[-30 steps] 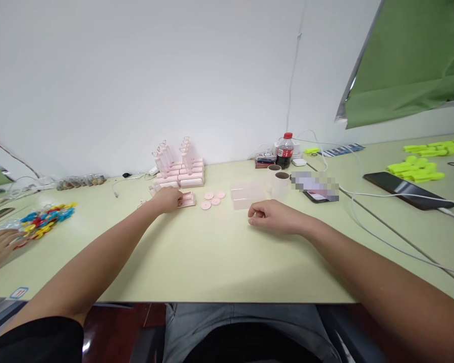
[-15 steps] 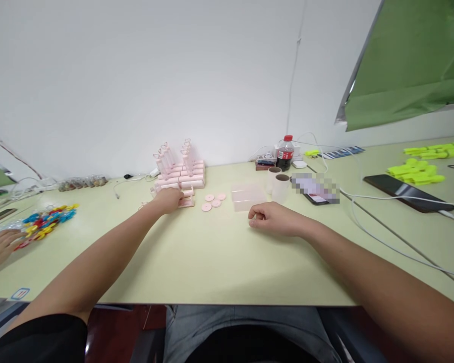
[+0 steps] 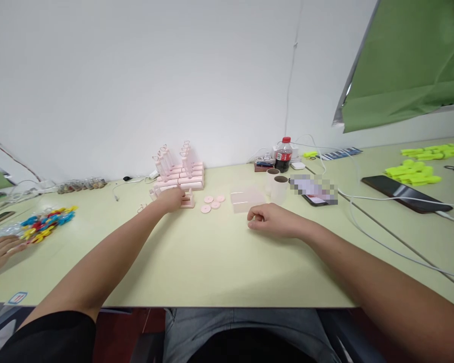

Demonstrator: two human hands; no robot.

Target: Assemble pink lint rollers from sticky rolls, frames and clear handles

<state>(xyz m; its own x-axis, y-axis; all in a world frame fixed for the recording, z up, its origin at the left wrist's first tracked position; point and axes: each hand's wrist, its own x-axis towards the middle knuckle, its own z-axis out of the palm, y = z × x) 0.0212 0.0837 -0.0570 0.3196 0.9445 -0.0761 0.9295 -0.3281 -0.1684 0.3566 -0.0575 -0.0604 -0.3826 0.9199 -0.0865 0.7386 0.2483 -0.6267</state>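
My left hand [image 3: 171, 199] is closed over a small pink plastic frame [image 3: 189, 200] at the front of a group of pink parts. Its fingertips are mostly hidden behind the hand. Just behind stand pink-and-clear upright pieces with loops on top [image 3: 186, 160] on rows of pink cylinders [image 3: 191, 180]. Several round pink discs [image 3: 209, 199] lie flat to the right of that hand. Loosely curled, my right hand [image 3: 272, 220] rests on the table with nothing visible in its fingers. It lies before a translucent pale-pink box [image 3: 245, 200].
Two pale cups with dark insides [image 3: 279, 189] stand behind my right hand. Further back is a cola bottle [image 3: 283, 155]. Phones [image 3: 404, 194], white cables [image 3: 378, 254] and neon-yellow pieces [image 3: 412, 173] lie right. Left, another person's hand [image 3: 0, 252] is beside colourful pieces [image 3: 49, 222].
My left hand has shifted very slightly to the right, and the pink frame beside its fingers shows a little differently. My right hand stays in place. The other person's hand has moved slightly.
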